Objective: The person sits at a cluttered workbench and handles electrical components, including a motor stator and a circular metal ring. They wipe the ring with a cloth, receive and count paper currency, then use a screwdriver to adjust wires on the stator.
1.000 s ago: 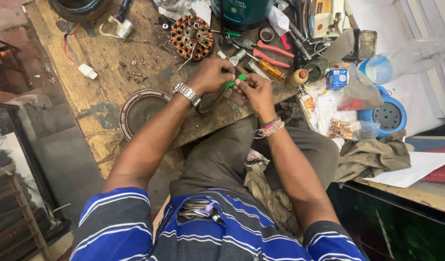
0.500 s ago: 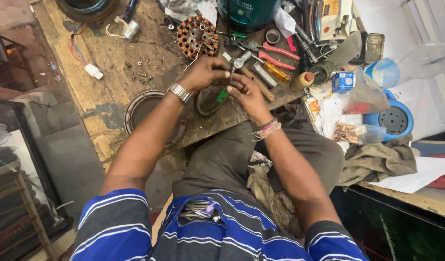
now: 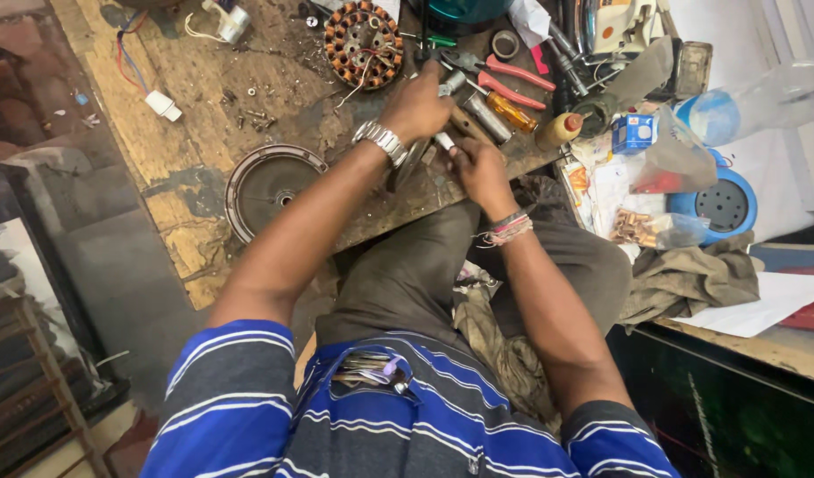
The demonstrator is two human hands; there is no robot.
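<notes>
Metal part (image 3: 411,164) mostly hidden | left hand (image 3: 418,108) gripping it | right hand (image 3: 478,168) pinching white tip (image 3: 444,141)

1. The light is soft and even, falling from above, and the wooden worktop (image 3: 203,133) is moderately bright.
2. The brightest area is the upper right corner, where a clear plastic bag (image 3: 770,93) shows pale glare.
3. The left edge and lower right corner are dim, almost black.
4. Soft shadows lie under both forearms.
5. The hands (image 3: 416,106) look slightly smeared; the striped shirt (image 3: 407,416) is sharp.
6. The wide lens stretches things at the edges.
</notes>
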